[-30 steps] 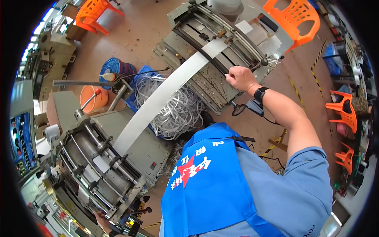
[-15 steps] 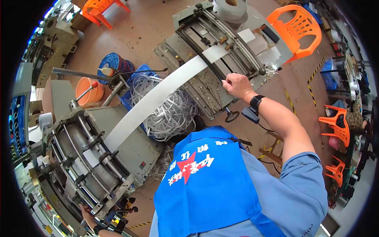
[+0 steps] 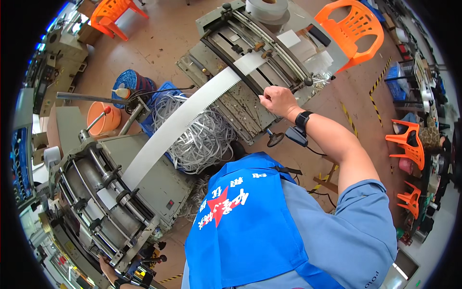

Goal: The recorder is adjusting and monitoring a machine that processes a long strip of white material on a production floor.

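My right hand (image 3: 280, 101), a watch on its wrist, is closed in a fist at the near edge of the slotted feed machine (image 3: 250, 103). Whatever its fingers hold, if anything, is hidden. A long white paper strip (image 3: 178, 115) with a toothed edge sags from that machine down to the roller machine (image 3: 103, 192) at the left. At the lower end of the roller machine, by a spring, is my left hand (image 3: 107, 269); its fingers are mostly hidden by the machine frame. Below the strip, a heap of shiny scrap ribbons (image 3: 195, 139) fills a blue crate.
An orange bucket (image 3: 104, 119) and a blue drum (image 3: 132, 84) stand behind the roller machine. A black handwheel (image 3: 275, 139) juts from the feed machine's near side. Orange chairs (image 3: 353, 31) stand at the far right. A large white roll (image 3: 267, 10) sits beyond the feed machine.
The whole view has shifted slightly, so the machines and strip appear further left. Both hands keep nearly the same places on the machines.
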Demonstrator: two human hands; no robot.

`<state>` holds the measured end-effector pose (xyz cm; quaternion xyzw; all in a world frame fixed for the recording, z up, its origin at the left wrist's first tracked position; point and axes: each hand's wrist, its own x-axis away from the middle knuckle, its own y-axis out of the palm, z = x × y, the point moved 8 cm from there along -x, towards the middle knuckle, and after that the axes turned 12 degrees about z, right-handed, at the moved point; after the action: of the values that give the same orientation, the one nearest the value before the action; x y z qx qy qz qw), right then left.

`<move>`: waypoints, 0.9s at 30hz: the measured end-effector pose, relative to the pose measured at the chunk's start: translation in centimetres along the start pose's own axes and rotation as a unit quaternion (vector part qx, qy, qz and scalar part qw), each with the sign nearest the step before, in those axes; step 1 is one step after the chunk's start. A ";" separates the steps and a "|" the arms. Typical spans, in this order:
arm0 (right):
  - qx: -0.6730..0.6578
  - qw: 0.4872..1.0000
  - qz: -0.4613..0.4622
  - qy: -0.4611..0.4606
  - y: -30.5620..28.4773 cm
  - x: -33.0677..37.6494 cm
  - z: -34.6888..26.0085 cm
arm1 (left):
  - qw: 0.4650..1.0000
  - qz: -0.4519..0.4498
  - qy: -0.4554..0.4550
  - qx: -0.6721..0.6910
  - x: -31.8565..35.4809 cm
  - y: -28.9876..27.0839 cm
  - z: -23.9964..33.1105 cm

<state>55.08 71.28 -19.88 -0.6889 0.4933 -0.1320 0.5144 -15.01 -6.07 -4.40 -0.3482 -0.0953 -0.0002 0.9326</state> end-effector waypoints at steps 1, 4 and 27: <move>0.004 1.000 -0.007 0.004 0.1 0.0 0.1 | 1.000 -0.027 0.008 0.002 -0.1 0.4 0.1; 0.006 1.000 -0.015 0.014 0.2 0.2 0.4 | 0.999 -0.044 -0.004 -0.010 -0.7 0.4 -0.4; 0.009 0.999 -0.023 0.020 0.4 0.2 0.6 | 0.997 -0.029 0.006 -0.066 -1.3 -0.2 0.2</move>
<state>55.35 71.42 -20.55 -0.6926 0.4862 -0.1628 0.5074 -16.29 -6.22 -4.36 -0.4061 -0.0992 -0.0360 0.9077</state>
